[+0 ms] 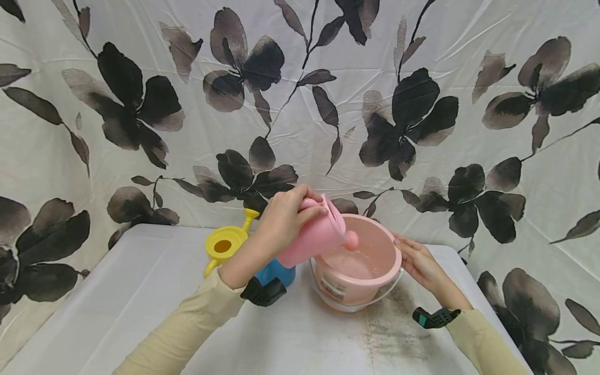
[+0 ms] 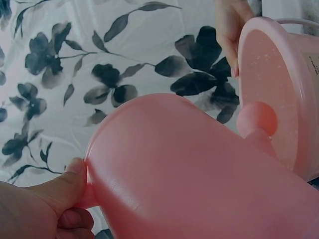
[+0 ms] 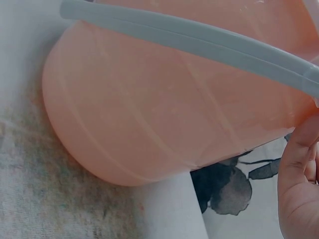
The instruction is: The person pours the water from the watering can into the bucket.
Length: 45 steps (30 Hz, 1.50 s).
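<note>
My left hand (image 1: 281,219) grips the handle of a pink watering can (image 1: 311,237), fingers and thumb curled round it. The can is tilted, its rounded spout head (image 2: 257,119) hanging over the mouth of a pink bucket (image 1: 342,291). Droplets or bubbles dot the bucket's inside. On the bucket's right side, my right hand (image 1: 419,260) holds the rim, fingertips at its edge. A pale carrying handle (image 3: 189,41) hangs down along the bucket's front. In the left wrist view the can's broad pink body fills the middle.
Left of the bucket stands a yellow watering can (image 1: 226,242), and a blue object (image 1: 276,272) shows partly behind my left forearm. The white table (image 1: 154,276) has a stained patch (image 1: 398,328) before the bucket. A floral cloth (image 1: 328,104) hangs behind.
</note>
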Motion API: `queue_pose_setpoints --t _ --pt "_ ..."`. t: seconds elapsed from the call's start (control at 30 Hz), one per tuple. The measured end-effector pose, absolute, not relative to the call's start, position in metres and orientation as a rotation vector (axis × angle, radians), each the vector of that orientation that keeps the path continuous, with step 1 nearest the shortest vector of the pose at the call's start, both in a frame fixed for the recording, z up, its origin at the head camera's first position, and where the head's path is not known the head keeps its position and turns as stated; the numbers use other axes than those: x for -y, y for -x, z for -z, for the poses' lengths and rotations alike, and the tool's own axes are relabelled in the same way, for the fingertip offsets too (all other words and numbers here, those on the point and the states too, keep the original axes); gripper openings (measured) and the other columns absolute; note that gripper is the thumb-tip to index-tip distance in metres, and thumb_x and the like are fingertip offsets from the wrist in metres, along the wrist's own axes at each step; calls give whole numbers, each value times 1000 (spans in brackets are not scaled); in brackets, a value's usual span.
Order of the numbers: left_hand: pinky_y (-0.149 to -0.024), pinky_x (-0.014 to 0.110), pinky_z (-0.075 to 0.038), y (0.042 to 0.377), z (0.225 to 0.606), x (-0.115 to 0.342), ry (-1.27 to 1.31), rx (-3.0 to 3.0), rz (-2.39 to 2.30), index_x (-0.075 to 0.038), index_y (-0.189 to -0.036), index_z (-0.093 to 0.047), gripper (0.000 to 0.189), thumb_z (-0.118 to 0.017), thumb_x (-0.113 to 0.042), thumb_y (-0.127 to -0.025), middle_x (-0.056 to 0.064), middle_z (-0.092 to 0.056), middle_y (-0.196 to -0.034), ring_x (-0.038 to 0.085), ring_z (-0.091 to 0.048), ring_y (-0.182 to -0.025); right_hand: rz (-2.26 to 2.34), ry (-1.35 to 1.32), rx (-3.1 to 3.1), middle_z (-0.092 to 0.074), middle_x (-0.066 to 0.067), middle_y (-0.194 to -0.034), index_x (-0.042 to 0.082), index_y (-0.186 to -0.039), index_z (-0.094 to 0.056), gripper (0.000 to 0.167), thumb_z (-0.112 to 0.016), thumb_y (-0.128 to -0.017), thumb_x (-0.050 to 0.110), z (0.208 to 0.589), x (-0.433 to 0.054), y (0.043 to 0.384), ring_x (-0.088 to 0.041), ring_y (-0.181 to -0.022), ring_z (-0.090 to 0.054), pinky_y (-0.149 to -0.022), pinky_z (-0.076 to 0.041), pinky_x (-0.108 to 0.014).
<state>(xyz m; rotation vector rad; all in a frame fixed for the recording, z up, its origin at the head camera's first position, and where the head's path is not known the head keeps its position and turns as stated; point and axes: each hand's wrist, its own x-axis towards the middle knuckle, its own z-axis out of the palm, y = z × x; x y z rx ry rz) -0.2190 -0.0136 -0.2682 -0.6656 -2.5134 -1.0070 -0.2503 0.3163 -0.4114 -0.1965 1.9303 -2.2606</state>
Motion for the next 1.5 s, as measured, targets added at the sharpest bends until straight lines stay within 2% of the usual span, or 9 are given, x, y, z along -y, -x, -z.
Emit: queue_pose_setpoints --t 0.37,1.1,1.5 --pt "-68 32 -48 219 266 13 678 2521 992 -13 -101 -64 21 -69 -28 -88 8 -73 -102 23 -64 -86 2240 199 -1947 -63 22 -109 -14 -148 -6 64 -40 -104 20 411 -317 249 5 -104 -61 -84 -51 -16" --pt "-73 34 -51 220 263 11 684 2524 1016 -12 -103 -64 21 -69 -26 -88 9 -73 -104 24 -65 -91 2233 210 -1959 -63 21 -109 -15 -147 -6 65 -39 -104 20 411 -317 249 4 -103 -61 -84 -51 -16" --pt "-70 34 -49 220 265 9 684 2522 976 -13 -100 -64 20 -69 -28 -88 9 -73 -101 24 -65 -87 2240 240 -1965 -63 20 -108 -17 -146 -6 66 -41 -104 21 410 -316 248 4 -103 -61 -85 -51 -16"
